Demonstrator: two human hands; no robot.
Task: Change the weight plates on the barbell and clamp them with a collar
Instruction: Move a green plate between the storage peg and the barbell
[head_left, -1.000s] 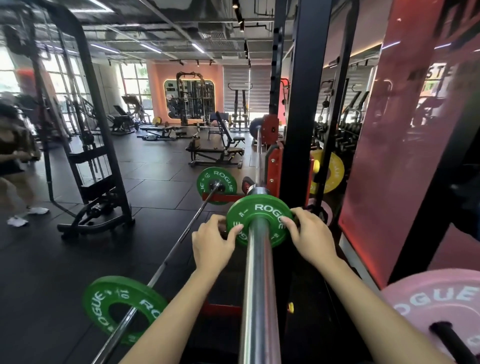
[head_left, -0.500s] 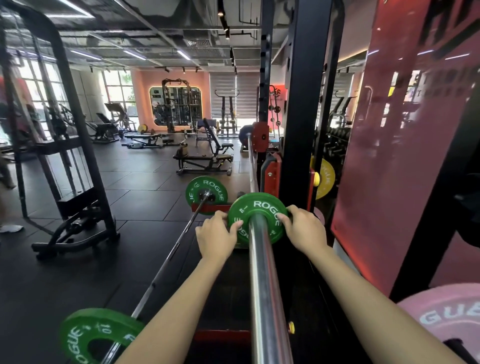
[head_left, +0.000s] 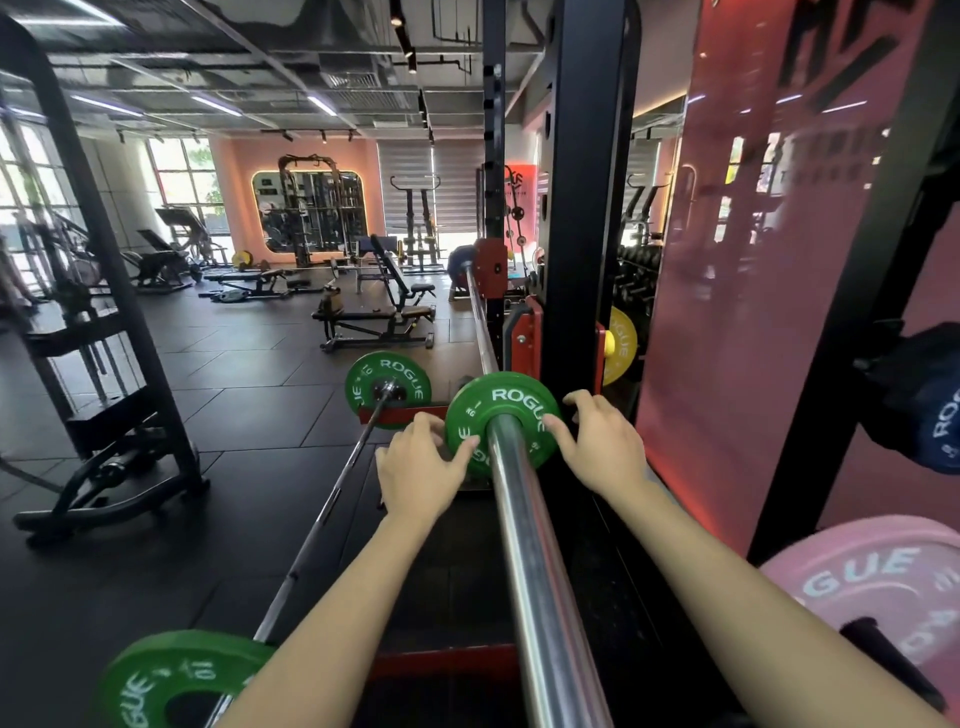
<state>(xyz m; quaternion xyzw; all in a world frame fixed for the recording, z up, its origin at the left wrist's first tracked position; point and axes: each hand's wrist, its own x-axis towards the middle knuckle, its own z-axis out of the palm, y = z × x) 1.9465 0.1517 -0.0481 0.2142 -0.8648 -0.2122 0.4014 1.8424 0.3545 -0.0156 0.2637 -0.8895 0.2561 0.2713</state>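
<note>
Black rubber floor tiles (head_left: 249, 415) are spreading out under a gym full of benches and machines, and we are standing at the end of a barbell (head_left: 535, 571) that is resting in a black rack (head_left: 587, 208) with red hooks. A small green plate (head_left: 501, 423) is sitting on the bar's chrome sleeve, well in from the end nearest us. Our left hand (head_left: 421, 470) is gripping the plate's left edge, thumb laid on the face and fingers curling behind the rim. Our right hand (head_left: 602, 441) is doing the same on the right edge, thumb on the face and fingers spread around the rim toward the rack post.

We are judging that the plate is either being seated inward or being drawn off; we cannot tell which. No collar is showing anywhere, so the plate is sitting unclamped. If we are tilting it while sliding, the hole may be binding on the sleeve and jerking. Our right fingers are lying close to the rack post and could be getting pinched there. If the plate is coming off toward us, it could be slipping from so light a hold and dropping toward our feet.

A second bar with green plates (head_left: 387, 387) is lying on the floor to our left, a pink plate (head_left: 883, 587) is hanging at lower right, and a yellow plate (head_left: 621, 338) is stored behind the post.
</note>
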